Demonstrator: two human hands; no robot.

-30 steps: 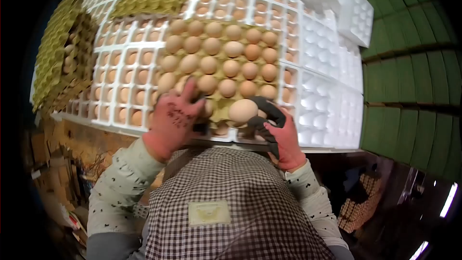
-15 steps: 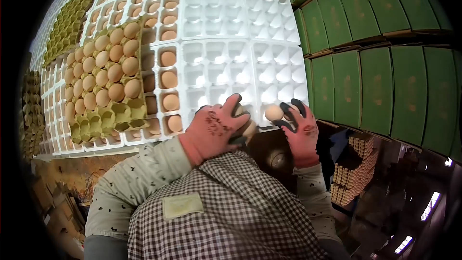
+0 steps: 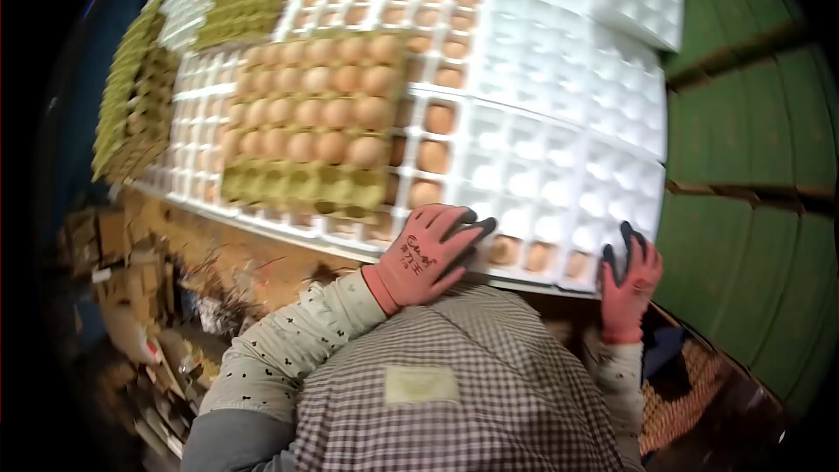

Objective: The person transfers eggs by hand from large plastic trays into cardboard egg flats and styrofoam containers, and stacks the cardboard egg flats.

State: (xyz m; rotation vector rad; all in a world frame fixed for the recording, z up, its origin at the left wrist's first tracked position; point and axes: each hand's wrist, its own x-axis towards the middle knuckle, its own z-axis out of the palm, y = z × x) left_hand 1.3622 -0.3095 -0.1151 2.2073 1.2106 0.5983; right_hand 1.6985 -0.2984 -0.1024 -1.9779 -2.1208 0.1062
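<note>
My left hand (image 3: 428, 249), in a pink glove with dark fingertips, is over the near edge of the white foam egg tray (image 3: 523, 153). Its fingers stretch to the right, apart, and no egg shows in them; what lies beneath the palm is hidden. To its right, the tray's near row holds one egg (image 3: 502, 251), a second egg (image 3: 539, 256) and a third egg (image 3: 578, 264) by the corner. My right hand (image 3: 631, 284), gloved alike, is at that right corner. Its thumb and fingers are apart, with nothing visible between them.
On the left, a yellow-green pulp tray (image 3: 350, 201) carrying several rows of eggs lies over egg-filled foam trays. Stacked pulp trays (image 3: 131, 96) stand farther left. Green boxes (image 3: 743, 253) line the right side. Cardboard and clutter (image 3: 131, 288) lie below the table edge.
The view has turned left, shifting the scene rightward. Eggs that were at my hands now sit in the tray's near row. My hands have moved farther apart, with fingers loosened.
</note>
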